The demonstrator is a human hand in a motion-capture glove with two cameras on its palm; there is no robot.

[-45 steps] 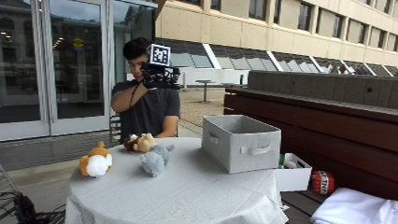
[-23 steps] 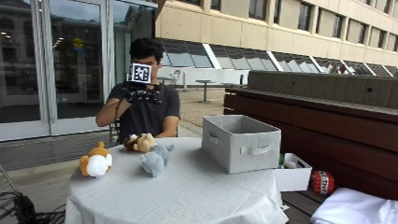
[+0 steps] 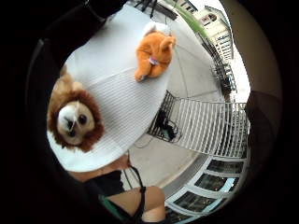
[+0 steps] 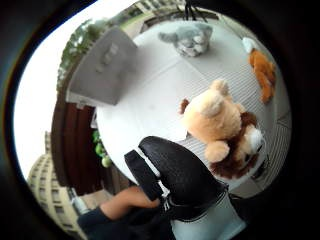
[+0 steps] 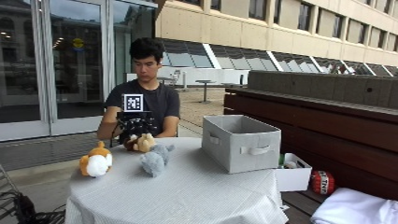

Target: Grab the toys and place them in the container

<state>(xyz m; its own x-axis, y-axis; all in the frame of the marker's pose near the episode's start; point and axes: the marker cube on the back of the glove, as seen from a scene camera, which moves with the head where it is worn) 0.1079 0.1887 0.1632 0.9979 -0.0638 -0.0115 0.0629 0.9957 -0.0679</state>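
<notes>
Round white-clothed table (image 5: 187,196) on an outdoor terrace beside glass doors (image 5: 56,65)

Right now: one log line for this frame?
phase: reach | right hand: above lion toy, no grip | fox toy, grey toy: on table | container: no toys visible inside

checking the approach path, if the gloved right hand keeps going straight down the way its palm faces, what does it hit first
Most likely the lion plush, which lies right under the right hand near the table edge and looms large in both palm views. Depth is unclear, so contact cannot be confirmed.
</notes>
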